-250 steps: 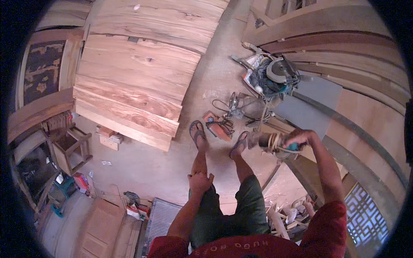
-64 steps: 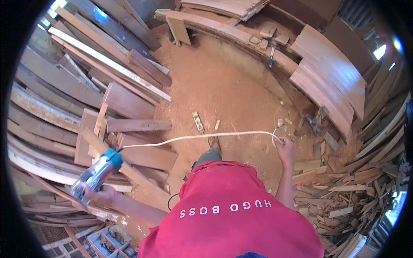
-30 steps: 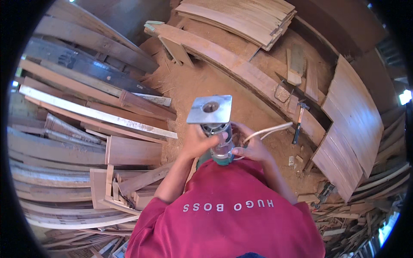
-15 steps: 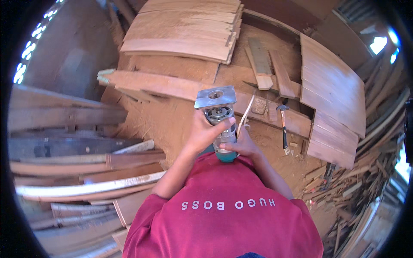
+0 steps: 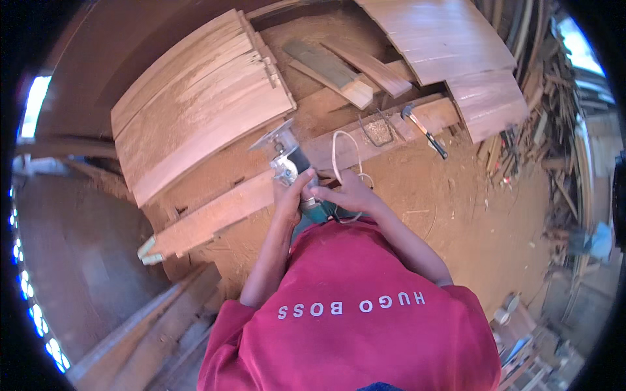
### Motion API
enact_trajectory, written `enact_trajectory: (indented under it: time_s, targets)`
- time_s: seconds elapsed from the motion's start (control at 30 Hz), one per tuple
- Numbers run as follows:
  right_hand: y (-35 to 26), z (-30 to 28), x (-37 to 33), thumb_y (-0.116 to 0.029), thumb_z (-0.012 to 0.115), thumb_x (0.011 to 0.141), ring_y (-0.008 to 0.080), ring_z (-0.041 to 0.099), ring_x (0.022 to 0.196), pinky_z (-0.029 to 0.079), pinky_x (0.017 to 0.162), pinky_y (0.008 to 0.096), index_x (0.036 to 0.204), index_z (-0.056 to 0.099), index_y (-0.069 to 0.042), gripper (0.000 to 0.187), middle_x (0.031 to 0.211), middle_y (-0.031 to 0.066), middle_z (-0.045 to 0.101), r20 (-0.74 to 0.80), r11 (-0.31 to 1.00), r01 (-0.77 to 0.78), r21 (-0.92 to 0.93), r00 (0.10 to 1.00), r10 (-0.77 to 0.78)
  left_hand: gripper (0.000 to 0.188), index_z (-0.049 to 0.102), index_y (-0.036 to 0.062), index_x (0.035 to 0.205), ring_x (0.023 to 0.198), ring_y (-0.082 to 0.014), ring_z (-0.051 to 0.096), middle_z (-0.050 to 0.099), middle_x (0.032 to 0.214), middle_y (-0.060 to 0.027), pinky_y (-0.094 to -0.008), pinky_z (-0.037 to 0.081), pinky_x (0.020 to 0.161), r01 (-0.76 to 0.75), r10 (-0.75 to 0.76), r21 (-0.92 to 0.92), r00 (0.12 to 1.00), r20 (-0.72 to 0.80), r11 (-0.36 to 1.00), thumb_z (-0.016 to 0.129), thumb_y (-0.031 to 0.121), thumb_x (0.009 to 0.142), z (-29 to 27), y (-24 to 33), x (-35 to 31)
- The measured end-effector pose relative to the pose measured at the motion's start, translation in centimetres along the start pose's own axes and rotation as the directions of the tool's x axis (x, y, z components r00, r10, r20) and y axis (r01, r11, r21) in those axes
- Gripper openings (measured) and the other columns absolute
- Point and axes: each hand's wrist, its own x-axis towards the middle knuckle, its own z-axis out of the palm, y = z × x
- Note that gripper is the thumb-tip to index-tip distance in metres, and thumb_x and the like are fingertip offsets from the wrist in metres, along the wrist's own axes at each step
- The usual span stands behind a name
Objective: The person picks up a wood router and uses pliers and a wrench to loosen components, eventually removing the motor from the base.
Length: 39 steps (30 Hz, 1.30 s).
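Observation:
A trim router [image 5: 295, 158] with a square metal base plate, silver body and green end is held in front of my chest. It tilts with its plate up and to the left, seen nearly edge-on. My left hand [image 5: 287, 197] is closed around the body, thumb across it. Against the lower body, near the green end, my right hand [image 5: 354, 194] is closed too, its thumb pressed on the router; its other fingers are partly hidden. A pale cord [image 5: 335, 148] loops up beside the right hand.
Ahead lies a stack of wooden panels [image 5: 202, 104] at left, with another panel [image 5: 450, 39] at right. Loose boards [image 5: 332, 75] lie between them. A hammer [image 5: 425, 133] rests by a long plank [image 5: 215, 218]. Scrap wood is heaped at right; sawdust covers the ground.
My view has swung to the right, so the panels and hammer appear farther left and higher. The router has tipped left, its plate turning from face-on to nearly edge-on. Both hands keep hold.

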Motion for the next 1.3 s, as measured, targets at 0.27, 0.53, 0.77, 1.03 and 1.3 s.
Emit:
enact_trajectory:
  time_s: [0.27, 0.53, 0.77, 1.03, 1.3]
  targets:
    - [12.0, -7.7, -9.8, -0.03, 0.069, 0.092, 0.0078, 0.049, 0.065, 0.041, 0.057, 0.0301, 0.088, 0.072, -0.004, 0.027, 0.069, -0.0027, 0.057, -0.762, 0.882, -0.436, 0.181, 0.505, 0.406, 0.042, 0.059, 0.007, 0.107, 0.065, -0.0114, 0.057, 0.062, 0.083, -0.001, -0.0287, 0.047, 0.056, 0.063, -0.01, 0.298, 0.985, -0.175, 0.953, 0.083, 0.012, 0.073, -9.6, -2.4, 7.5]
    - [18.9, -11.0, -27.7, -0.023, 0.077, 0.081, 0.0172, 0.063, 0.066, 0.05, 0.063, 0.0347, 0.088, 0.073, -0.002, 0.022, 0.072, 0.0095, 0.068, -0.996, 0.768, -0.636, 0.08, -0.025, 0.083, 0.034, 0.059, 0.0039, 0.105, 0.085, -0.0197, 0.064, 0.064, 0.092, -0.0079, -0.0351, 0.055, 0.075, 0.127, -0.116, 0.124, 0.989, -0.093, 0.984, 0.077, 0.014, 0.079, -13.4, -2.7, 7.3]
    - [9.9, -12.2, -37.1, -0.02, 0.073, 0.085, 0.0177, 0.065, 0.07, 0.051, 0.062, 0.0331, 0.101, 0.071, -0.009, 0.02, 0.081, 0.0101, 0.069, -0.91, 0.774, -0.616, 0.147, -0.39, -0.138, 0.036, 0.061, 0.0027, 0.1, 0.086, -0.0265, 0.066, 0.065, 0.093, -0.0118, -0.0405, 0.057, 0.079, 0.073, -0.073, 0.039, 0.997, 0.011, 0.997, 0.066, 0.035, 0.085, -19.4, -2.3, 10.7]
    - [2.6, -1.2, -59.5, -0.033, 0.077, 0.083, 0.026, 0.069, 0.086, 0.054, 0.071, 0.0367, 0.101, 0.074, -0.017, 0.025, 0.103, 0.007, 0.068, -0.771, 0.412, -0.87, 0.272, -0.453, -0.448, 0.036, 0.061, 0.0039, 0.094, 0.081, -0.0247, 0.065, 0.065, 0.09, -0.0102, -0.0383, 0.057, 0.075, -0.272, 0.288, 0.132, 0.949, -0.128, 0.953, 0.069, 0.037, 0.081, -13.7, 3.0, 5.1]
    - [9.9, 15.9, -79.1, -0.044, 0.061, 0.097, 0.0177, 0.069, 0.083, 0.055, 0.073, 0.034, 0.1, 0.073, -0.001, 0.044, 0.09, 0.0116, 0.072, -0.432, 0.768, -0.292, 0.57, -0.902, -0.022, 0.027, 0.064, 0.0034, 0.088, 0.079, -0.0235, 0.064, 0.065, 0.089, -0.0095, -0.0379, 0.056, 0.072, -0.533, 0.602, 0.345, 0.788, -0.132, 0.773, 0.078, 0.023, 0.075, -6.6, 4.2, -2.8]
